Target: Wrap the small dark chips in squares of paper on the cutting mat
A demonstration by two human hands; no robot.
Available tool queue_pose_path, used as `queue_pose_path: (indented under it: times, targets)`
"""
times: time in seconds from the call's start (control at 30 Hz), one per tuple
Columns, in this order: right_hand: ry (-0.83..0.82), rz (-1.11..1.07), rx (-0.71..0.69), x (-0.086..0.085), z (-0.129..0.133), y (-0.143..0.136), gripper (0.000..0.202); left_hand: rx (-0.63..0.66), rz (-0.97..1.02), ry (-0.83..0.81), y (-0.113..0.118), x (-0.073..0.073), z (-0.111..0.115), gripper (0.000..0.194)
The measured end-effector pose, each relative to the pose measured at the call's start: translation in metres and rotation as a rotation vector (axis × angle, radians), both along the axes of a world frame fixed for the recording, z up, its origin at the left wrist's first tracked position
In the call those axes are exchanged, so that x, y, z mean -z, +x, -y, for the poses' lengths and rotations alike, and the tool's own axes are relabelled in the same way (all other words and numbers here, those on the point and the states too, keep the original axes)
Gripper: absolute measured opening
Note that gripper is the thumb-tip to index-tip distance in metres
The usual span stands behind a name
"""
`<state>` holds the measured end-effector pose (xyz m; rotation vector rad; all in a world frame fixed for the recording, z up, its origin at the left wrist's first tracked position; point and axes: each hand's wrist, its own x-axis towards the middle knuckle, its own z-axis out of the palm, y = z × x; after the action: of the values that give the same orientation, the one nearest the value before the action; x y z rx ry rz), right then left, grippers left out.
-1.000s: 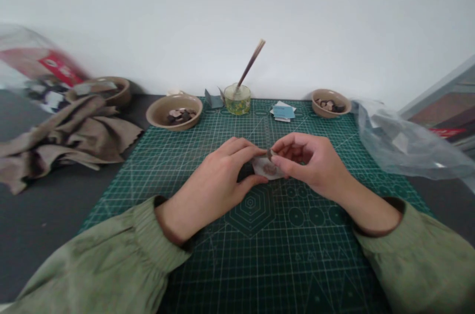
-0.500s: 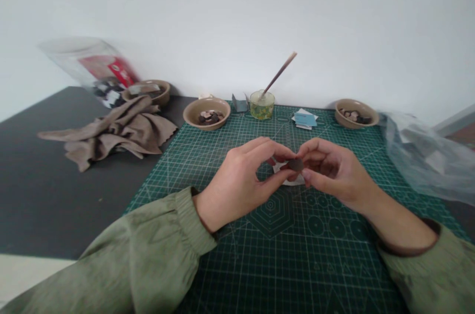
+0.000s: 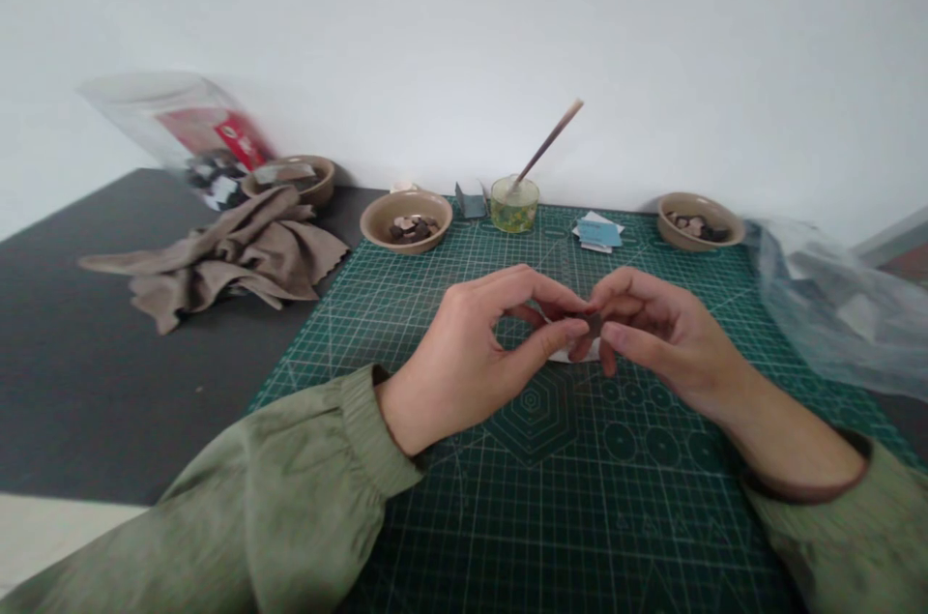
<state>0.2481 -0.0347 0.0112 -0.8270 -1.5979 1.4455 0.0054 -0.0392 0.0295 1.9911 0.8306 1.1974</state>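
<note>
Over the green cutting mat, my left hand and my right hand meet fingertip to fingertip. Both hold a small dark flat piece pinched between thumbs and fingers, with most of it hidden by the fingertips. Its exact kind cannot be made out. Below the fingers a white piece, perhaps paper or cloth, lies on the mat, partly covered by my hands.
Bowls of small dark and pale pieces stand at back left and back right. Between them are a green glass cup with a wooden stick and blue cards. A brown cloth lies left, a plastic bag right.
The dark piece, whose round face showed between the fingers before, is now turned and mostly covered. My left thumb has shifted up and right, and my right fingers have moved slightly.
</note>
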Motion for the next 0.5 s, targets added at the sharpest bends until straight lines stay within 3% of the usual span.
queue_pose_path:
  times: [0.2, 0.5]
  targets:
    - [-0.020, -0.068, -0.058, 0.0020, 0.0000, 0.0026, 0.022, 0.101, 0.130, -0.146, 0.0007, 0.0005, 0.0002, 0.021]
    - [-0.041, -0.110, -0.094, -0.0007, -0.0003, 0.0022, 0.022, 0.109, 0.155, -0.150, 0.0004, 0.0018, -0.0001, 0.024]
